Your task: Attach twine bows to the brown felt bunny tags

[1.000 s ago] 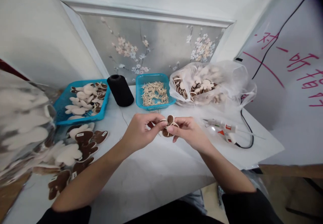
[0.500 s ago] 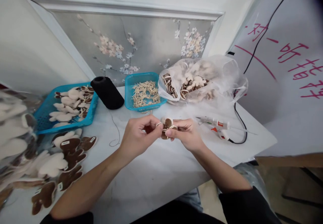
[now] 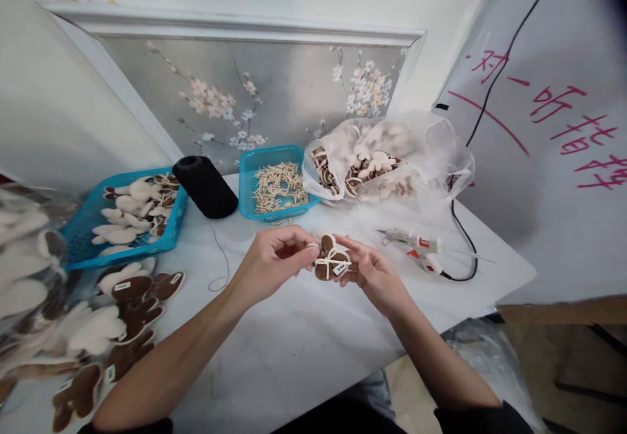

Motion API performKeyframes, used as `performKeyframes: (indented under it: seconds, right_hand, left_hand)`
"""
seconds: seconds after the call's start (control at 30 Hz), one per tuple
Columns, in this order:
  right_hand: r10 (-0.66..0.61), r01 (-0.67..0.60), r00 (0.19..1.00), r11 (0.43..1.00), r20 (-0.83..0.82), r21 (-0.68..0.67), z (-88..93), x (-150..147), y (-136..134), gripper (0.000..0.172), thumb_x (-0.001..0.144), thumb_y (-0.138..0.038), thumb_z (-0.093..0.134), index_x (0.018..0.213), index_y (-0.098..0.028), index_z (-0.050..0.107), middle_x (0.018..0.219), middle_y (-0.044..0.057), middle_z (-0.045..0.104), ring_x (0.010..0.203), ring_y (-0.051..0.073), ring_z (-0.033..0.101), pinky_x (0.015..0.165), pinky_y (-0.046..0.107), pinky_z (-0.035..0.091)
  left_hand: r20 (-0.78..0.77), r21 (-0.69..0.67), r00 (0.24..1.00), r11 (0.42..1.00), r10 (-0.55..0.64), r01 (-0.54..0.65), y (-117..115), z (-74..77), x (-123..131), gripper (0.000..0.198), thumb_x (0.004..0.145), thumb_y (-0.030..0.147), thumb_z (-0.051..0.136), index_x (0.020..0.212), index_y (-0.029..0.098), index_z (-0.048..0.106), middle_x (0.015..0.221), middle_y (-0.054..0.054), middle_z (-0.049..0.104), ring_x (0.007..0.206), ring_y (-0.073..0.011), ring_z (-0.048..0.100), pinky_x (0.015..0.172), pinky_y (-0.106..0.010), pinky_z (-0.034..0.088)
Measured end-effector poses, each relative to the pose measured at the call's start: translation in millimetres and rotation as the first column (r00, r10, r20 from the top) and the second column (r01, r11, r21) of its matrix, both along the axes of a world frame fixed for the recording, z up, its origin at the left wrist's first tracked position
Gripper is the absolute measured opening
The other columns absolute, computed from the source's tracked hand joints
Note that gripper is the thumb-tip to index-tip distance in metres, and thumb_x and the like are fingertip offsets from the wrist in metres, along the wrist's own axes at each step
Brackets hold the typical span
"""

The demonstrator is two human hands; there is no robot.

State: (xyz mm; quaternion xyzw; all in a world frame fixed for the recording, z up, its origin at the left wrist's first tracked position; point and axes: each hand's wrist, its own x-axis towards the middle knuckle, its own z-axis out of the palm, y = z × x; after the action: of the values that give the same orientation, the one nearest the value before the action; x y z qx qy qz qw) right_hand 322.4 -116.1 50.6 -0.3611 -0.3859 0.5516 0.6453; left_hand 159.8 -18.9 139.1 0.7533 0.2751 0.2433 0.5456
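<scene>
A small brown felt bunny-shaped piece (image 3: 323,272) with a pale edge is held up over the table between both hands. A thin cream bow lies across it, and a white label sits on its lower right. My left hand (image 3: 274,261) pinches at its left side, thumb against forefinger. On the right, my right hand (image 3: 377,277) grips the piece by its edge, with the fingers partly behind it. A blue tray (image 3: 245,192) of short cream strips or bows stands just beyond the hands.
A blue basket (image 3: 172,238) of cream and brown plush pieces stands left, near a black cylinder (image 3: 208,189). Loose brown pieces (image 3: 140,313) lie in front. A plastic bag (image 3: 431,153) of pieces sits behind. A glue gun (image 3: 416,243) with a black cord lies right.
The bunny piece has turned so its brown face, bow and label now show. My right thumb has moved off the bow towards the edge. The view has shifted slightly.
</scene>
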Motion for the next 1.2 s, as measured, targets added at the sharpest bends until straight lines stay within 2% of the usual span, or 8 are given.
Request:
performKeyframes:
  seconds: [0.13,0.23,0.37,0.6,0.77,1.0,1.1,1.2]
  right_hand:
    - [-0.421,0.445,0.877,0.894,0.230,-0.057,-32.5,10,-34,0.044,0.088,-0.053,0.044,0.102,-0.019,0.068,0.072,0.004,0.063,0.056,0.010,0.052,0.052,0.022,0.042]
    - [-0.401,0.547,0.737,0.827,0.545,-0.132,-58.9,23,-64,0.054,0.088,-0.049,0.045,0.052,-0.014,0.065,0.045,0.002,0.052,0.046,0.010,0.047,0.049,0.023,0.037]
    - [-0.386,0.549,0.569,0.836,0.726,0.014,-76.2,36,-90,0.059,0.090,-0.044,0.042,0.041,-0.015,0.058,0.039,0.001,0.046,0.041,0.010,0.044,0.048,0.022,0.035]
    - [-0.313,0.522,0.402,0.850,0.861,0.065,-71.6,30,-84,0.051,0.090,-0.041,0.042,0.051,-0.015,0.062,0.048,0.004,0.058,0.047,0.013,0.054,0.053,0.024,0.038]
    - [-0.276,0.501,0.274,0.858,0.921,0.108,-75.7,26,-89,0.049,0.090,-0.041,0.042,0.051,-0.016,0.059,0.048,0.003,0.055,0.049,0.014,0.053,0.052,0.024,0.037]
    - [-0.216,0.548,0.429,0.834,0.877,-0.063,-65.1,22,-80,0.038,0.085,-0.048,0.047,0.070,-0.017,0.062,0.049,-0.002,0.050,0.047,0.012,0.046,0.048,0.022,0.035]
    - [-0.330,0.726,0.338,0.688,0.881,-0.021,-66.0,27,-83,0.042,0.078,-0.055,0.054,0.057,-0.019,0.048,0.046,-0.004,0.040,0.045,0.011,0.038,0.046,0.023,0.033]
    - [-0.503,0.962,0.023,0.246,0.864,0.118,-73.8,52,-95,0.045,0.067,-0.060,0.063,0.063,-0.023,0.038,0.055,-0.005,0.040,0.049,0.012,0.038,0.048,0.025,0.036]
  left_hand:
    - [0.038,-0.040,0.998,0.998,-0.055,0.057,2,-2.9,7,0.016,0.079,0.029,0.061,0.072,0.015,0.058,0.056,0.003,0.059,0.042,-0.0045,0.046,0.037,-0.014,0.033]
    - [0.027,-0.032,0.995,0.995,-0.095,0.096,2,-3.2,13,0.020,0.080,0.034,0.060,0.072,0.016,0.057,0.053,0.003,0.055,0.041,-0.0051,0.043,0.037,-0.016,0.031]
    - [-0.064,0.271,0.994,0.958,-0.085,0.099,10,6.7,44,0.025,0.082,0.039,0.058,0.074,0.016,0.064,0.053,0.003,0.050,0.046,-0.0071,0.041,0.043,-0.020,0.032]
    - [-0.163,0.862,0.942,0.506,0.293,-0.008,71,31.4,148,0.028,0.087,0.034,0.050,0.096,0.014,0.068,0.099,-0.012,0.057,0.092,-0.0250,0.054,0.075,-0.033,0.042]
    - [-0.027,0.910,0.975,0.410,0.218,-0.066,84,-19.2,102,0.036,0.090,0.032,0.045,0.120,0.013,0.053,0.105,-0.013,0.056,0.100,-0.0242,0.054,0.086,-0.034,0.042]
    - [-0.542,0.764,0.840,0.436,0.036,0.475,68,-101.3,11,0.032,0.088,0.021,0.043,0.117,0.019,0.055,0.113,-0.011,0.057,0.100,-0.0217,0.056,0.078,-0.030,0.047]
    - [-0.547,0.746,0.835,0.486,0.057,0.455,76,-100.3,6,0.040,0.086,0.019,0.043,0.126,0.020,0.049,0.127,-0.010,0.051,0.111,-0.0234,0.052,0.089,-0.034,0.044]
    - [-0.564,0.695,0.822,0.495,-0.074,0.522,84,-100.2,16,0.047,0.084,0.016,0.046,0.130,0.022,0.046,0.137,-0.008,0.046,0.119,-0.0252,0.047,0.096,-0.037,0.040]
